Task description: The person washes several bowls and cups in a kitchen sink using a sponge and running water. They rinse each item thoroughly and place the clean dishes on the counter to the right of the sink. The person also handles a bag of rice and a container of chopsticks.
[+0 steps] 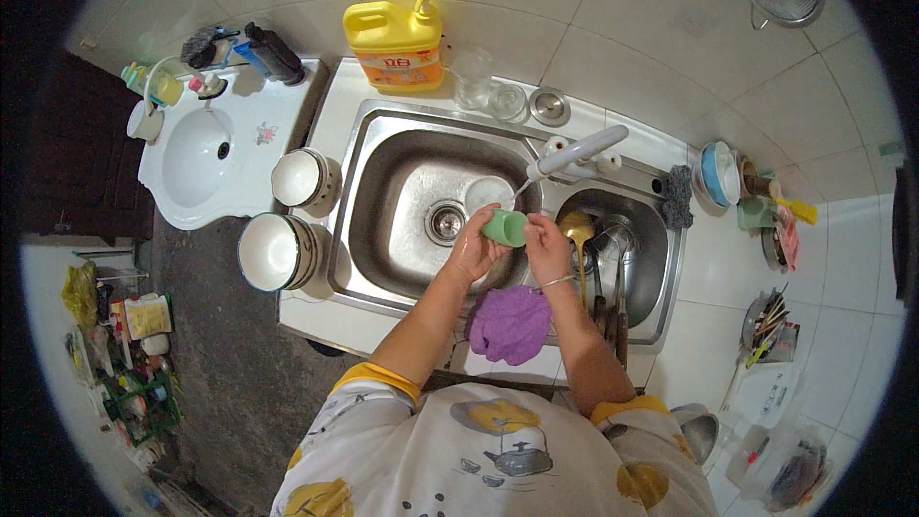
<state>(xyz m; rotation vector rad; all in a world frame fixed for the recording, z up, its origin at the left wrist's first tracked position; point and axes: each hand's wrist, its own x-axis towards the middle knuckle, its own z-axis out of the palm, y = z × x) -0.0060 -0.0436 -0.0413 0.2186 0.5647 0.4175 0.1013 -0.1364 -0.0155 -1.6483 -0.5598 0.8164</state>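
Over the right part of the large stainless steel sink basin [402, 179], my left hand [475, 250] grips a small green cup [508, 227]. The fingertips of my right hand [547, 248] touch the cup's rim on the other side. Behind the cup, a thin stream runs from the white faucet [578, 153] towards a round whitish dish [490, 195] in the basin. A purple cloth [511, 324] lies on the sink's front edge, below my hands. In the small basin, a gold-coloured ladle [577, 226] and several dark-handled utensils [622, 301] lean towards the front rim.
Stacked bowls [269, 251] stand left of the sink. Behind it are a yellow detergent jug [395, 50], glass cups [507, 100] and a sink strainer [550, 107]. A dark scrubber [677, 197] rests on the right rim. More bowls [720, 174] stand farther right.
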